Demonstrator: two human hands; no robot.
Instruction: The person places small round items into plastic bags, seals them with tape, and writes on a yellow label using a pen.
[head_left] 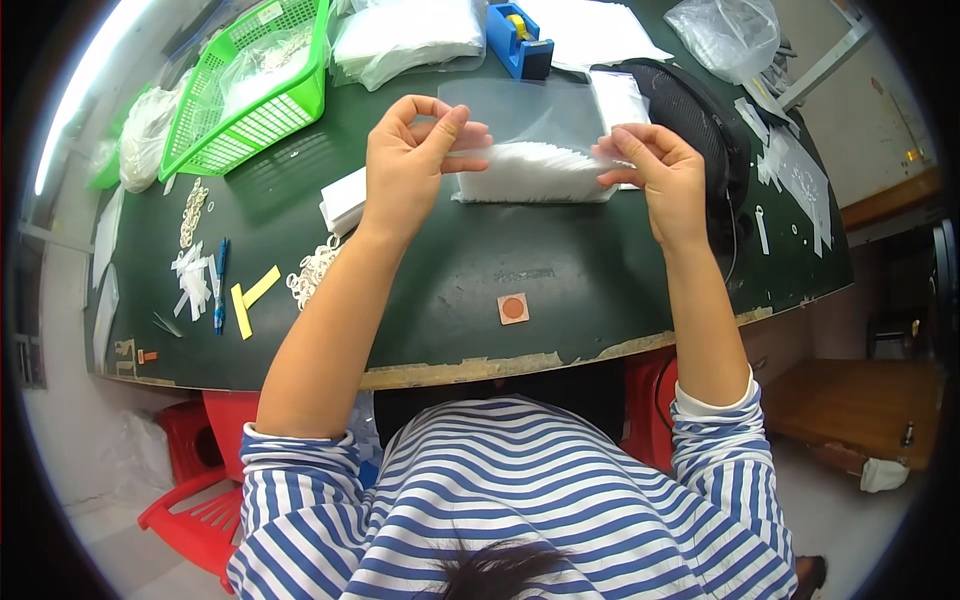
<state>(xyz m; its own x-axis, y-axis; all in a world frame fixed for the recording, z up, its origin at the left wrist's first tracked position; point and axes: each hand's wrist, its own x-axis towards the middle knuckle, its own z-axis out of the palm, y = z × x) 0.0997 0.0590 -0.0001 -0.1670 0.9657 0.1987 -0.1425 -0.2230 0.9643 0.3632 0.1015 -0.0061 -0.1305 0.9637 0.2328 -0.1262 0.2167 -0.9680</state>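
My left hand [415,155] is raised over the table with its thumb and index finger pinched together and the other fingertips pointing right. Opposite it, my right hand [660,170] has its thumb and fingers drawn together, pointing left. Between the hands stands a row of thin white sheets [535,178], packed close with their upper edges fanned. The fingertips are by its two ends. Just behind it lies clear plastic film [530,112]. Whatever the fingers pinch is too thin and see-through to make out.
A green basket [255,110] with bagged goods stands at the far left. A blue tape dispenser [518,42] sits at the back, beside white packs [410,40]. Pale rings [315,270], a blue pen [220,285] and yellow strips [250,300] lie left. A black bag [700,130] is right.
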